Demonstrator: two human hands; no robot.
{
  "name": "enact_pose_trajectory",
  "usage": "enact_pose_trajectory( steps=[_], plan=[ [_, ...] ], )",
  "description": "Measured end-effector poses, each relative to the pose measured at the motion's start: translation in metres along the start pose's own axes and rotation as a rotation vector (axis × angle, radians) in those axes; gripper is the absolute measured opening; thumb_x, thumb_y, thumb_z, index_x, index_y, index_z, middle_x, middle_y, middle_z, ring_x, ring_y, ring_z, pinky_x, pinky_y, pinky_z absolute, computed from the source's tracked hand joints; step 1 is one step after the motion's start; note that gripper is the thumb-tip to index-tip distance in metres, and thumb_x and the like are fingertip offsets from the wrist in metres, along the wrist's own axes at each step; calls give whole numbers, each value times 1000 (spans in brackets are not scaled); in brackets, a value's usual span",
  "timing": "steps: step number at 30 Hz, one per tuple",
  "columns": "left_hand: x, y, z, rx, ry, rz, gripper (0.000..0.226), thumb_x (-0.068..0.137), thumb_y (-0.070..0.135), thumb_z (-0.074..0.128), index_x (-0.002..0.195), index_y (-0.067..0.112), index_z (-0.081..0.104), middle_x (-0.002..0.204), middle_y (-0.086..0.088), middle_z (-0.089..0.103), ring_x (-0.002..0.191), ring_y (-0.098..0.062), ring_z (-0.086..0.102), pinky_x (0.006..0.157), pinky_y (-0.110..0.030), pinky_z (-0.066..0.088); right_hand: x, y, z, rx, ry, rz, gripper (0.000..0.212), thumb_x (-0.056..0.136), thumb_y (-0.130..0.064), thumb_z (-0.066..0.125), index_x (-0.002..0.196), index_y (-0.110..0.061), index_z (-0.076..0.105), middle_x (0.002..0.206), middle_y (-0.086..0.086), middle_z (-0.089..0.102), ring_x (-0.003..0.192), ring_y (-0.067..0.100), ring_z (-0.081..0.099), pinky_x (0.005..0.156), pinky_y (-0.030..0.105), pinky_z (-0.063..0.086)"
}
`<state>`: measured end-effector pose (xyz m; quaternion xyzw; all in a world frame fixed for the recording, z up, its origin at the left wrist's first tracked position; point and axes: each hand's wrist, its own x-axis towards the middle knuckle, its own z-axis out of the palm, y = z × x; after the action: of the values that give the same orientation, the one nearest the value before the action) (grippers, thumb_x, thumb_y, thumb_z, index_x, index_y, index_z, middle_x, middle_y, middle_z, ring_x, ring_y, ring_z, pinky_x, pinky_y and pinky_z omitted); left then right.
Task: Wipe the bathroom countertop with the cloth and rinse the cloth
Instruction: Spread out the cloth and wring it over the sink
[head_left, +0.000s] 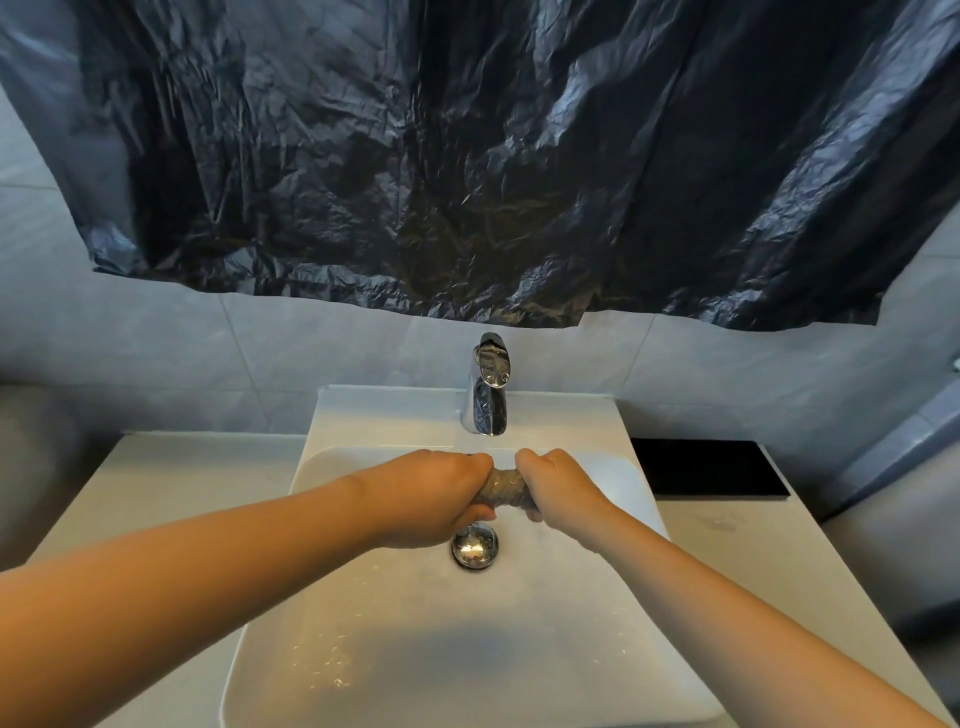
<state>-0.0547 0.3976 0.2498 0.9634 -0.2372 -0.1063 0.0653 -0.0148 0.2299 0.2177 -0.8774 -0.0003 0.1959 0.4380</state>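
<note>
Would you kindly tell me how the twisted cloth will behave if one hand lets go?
The cloth is wrung into a tight rope between the left hand and right hand, so it is probably soft and would likely untwist and flop. Droplets in the sink suggest it is wet, likely heavier and drippy.

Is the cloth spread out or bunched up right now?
Bunched: cloth twisted into a tight roll between left hand and right hand.

In front of me is a pale smooth bathroom countertop (156, 499), and a white rectangular ceramic basin (415, 415) sits in the middle of it. At the right back corner of the countertop lies a flat black rectangular plate (706, 467), just beside the basin.
</note>
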Motion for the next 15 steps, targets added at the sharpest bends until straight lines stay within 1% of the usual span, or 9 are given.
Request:
enact_pose_trajectory(
  steps=[2, 3, 4, 7, 12, 15],
  plan=[
    [1, -3, 3, 21, 0, 23, 31, 96, 43, 46, 112, 17, 46, 101, -3, 61, 76, -18, 49, 65, -27, 36, -1, -1, 0, -15, -58, 44, 31, 95, -25, 35, 66, -18, 43, 62, 2, 46, 53, 15, 43, 52, 25, 40],
    [2, -3, 4, 31, 2, 34, 30, 96, 43, 46, 112, 17, 46, 101, -3, 61, 75, -17, 48, 65, -26, 35, -2, -3, 0, -39, -93, 70, 32, 95, -24, 33, 66, -17, 43, 60, 2, 45, 48, 13, 38, 47, 22, 34],
    [3, -4, 5, 38, 8, 47, 30, 96, 42, 46, 112, 16, 47, 101, -3, 61, 74, -17, 47, 65, -26, 34, -3, -5, -1, -64, -132, 103, 33, 94, -25, 32, 65, -15, 43, 56, 2, 43, 44, 13, 33, 44, 20, 28],
    [5, -6, 8, 48, 25, 65, 30, 96, 41, 46, 111, 14, 47, 101, -5, 60, 73, -18, 47, 65, -28, 36, -3, -8, -3, -35, -232, 216, 36, 90, -32, 30, 61, -14, 44, 48, 0, 38, 39, 11, 23, 42, 18, 20],
    [5, -6, 16, 63, -4, 63, 31, 97, 41, 45, 112, 14, 46, 99, -6, 61, 77, -22, 56, 69, -33, 46, -2, -7, -4, -30, -330, 320, 34, 88, -32, 29, 62, -15, 43, 49, -1, 36, 38, 10, 20, 41, 17, 17],
    [4, -5, 19, 60, -19, 62, 29, 97, 40, 45, 110, 14, 45, 98, -7, 60, 76, -22, 54, 70, -35, 46, -4, -5, -3, 14, -367, 379, 30, 87, -31, 29, 64, -15, 42, 48, -2, 35, 36, 9, 18, 40, 16, 16]
  ],
)
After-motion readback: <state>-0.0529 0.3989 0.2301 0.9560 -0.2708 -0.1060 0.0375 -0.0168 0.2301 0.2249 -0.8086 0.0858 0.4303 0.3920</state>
